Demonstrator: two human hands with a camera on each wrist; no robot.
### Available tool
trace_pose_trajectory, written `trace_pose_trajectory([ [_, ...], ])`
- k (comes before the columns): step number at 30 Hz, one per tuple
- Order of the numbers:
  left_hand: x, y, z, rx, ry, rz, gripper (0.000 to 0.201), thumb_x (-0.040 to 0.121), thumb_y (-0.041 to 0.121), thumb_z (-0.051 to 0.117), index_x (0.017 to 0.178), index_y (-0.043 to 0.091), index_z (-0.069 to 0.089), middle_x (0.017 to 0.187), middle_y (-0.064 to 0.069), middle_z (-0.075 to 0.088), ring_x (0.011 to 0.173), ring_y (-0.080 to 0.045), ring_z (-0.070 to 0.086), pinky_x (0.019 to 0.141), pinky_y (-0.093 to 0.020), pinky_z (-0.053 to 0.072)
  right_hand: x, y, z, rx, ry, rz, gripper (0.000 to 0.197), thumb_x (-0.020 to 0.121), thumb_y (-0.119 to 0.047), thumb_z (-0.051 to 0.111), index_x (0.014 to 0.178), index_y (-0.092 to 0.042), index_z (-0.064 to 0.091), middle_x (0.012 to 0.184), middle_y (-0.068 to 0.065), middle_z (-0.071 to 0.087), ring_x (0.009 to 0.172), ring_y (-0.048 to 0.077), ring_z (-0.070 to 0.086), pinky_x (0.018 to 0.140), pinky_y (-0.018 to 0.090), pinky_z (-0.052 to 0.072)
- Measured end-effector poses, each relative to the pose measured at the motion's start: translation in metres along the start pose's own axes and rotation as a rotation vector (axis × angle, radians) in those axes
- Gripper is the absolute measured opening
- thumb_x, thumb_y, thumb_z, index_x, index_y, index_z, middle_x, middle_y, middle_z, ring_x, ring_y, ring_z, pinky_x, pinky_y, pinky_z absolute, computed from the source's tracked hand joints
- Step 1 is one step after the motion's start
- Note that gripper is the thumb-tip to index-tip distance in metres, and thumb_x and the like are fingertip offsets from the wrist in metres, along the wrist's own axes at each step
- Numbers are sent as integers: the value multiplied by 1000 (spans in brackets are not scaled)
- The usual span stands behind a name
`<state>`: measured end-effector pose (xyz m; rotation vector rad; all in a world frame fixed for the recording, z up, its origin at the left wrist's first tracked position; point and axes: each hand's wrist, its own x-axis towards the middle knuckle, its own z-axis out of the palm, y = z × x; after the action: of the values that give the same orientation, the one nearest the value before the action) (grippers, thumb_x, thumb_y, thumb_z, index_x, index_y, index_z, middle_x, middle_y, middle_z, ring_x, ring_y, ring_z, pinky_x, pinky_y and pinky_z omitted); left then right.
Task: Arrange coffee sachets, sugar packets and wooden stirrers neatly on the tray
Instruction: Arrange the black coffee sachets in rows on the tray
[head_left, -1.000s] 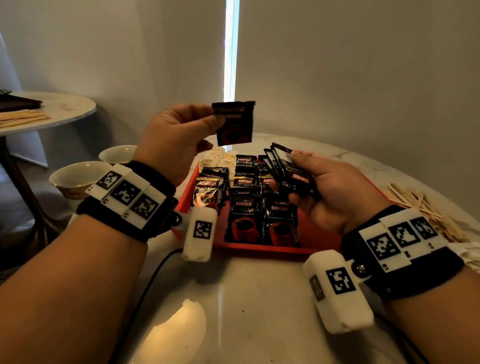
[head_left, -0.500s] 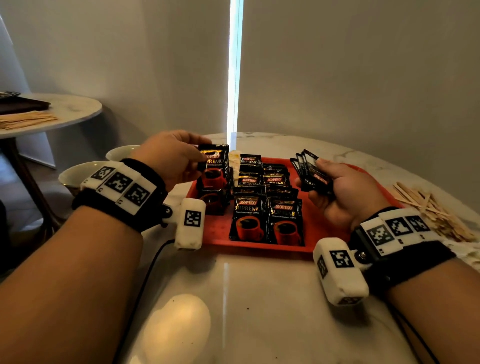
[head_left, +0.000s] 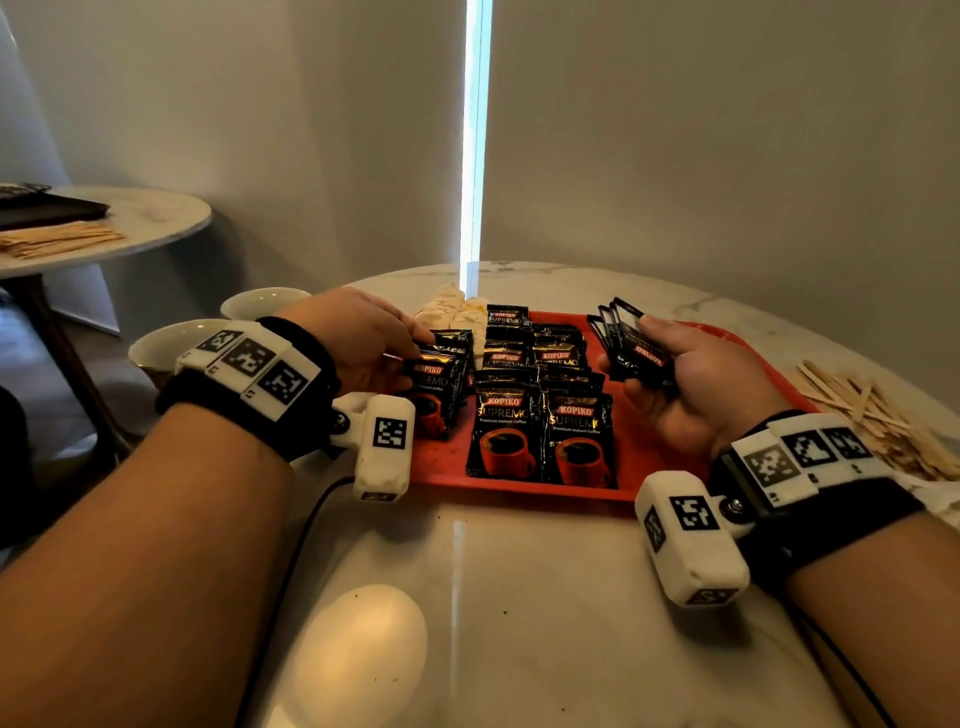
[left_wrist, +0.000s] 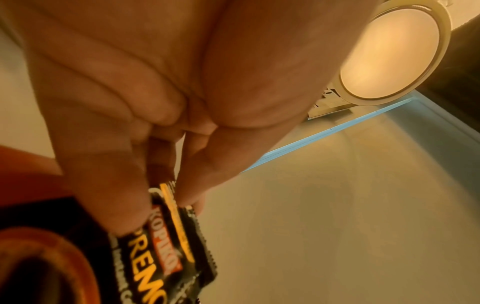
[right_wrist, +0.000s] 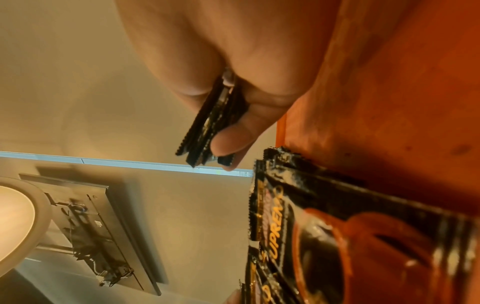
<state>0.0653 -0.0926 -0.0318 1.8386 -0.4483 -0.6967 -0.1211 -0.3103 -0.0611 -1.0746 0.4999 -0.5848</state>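
We lower the coffee sachet (head_left: 435, 387) flat onto the left column of the red tray (head_left: 644, 457), squaring its edges with the neighbouring rows before we let go. Our left hand (head_left: 358, 338) pinches its top edge between thumb and fingers (left_wrist: 109, 197), the sachet hanging just below them over the tray. Our right hand (head_left: 691, 384) grips a fanned stack of sachets (head_left: 631, 340) above the tray's right side, ready to feed the next.

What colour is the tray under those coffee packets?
The tray is bright orange-red; the head view shows it best.
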Motion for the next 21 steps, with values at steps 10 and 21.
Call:
trace_pose_trajectory([
  [10, -5, 2, 2, -5, 52, -6, 21, 92, -10, 53, 99, 0, 70, 107, -21, 71, 97, -33, 70, 73, -39, 60, 0, 0, 0, -10, -1, 4, 44, 104, -23, 51, 141, 0, 47, 73, 15, 71, 56, 18, 71, 36, 19, 49],
  [21, -5, 1, 5, -41, 91, 42, 19, 92, -9, 54, 102, -1, 68, 111, -19, 68, 103, -32, 68, 91, -45, 58, 0, 1, -1, -15, -7, 7, 42, 104, -23, 51, 138, 0, 48, 73, 16, 72, 57, 18, 71, 37, 19, 49],
])
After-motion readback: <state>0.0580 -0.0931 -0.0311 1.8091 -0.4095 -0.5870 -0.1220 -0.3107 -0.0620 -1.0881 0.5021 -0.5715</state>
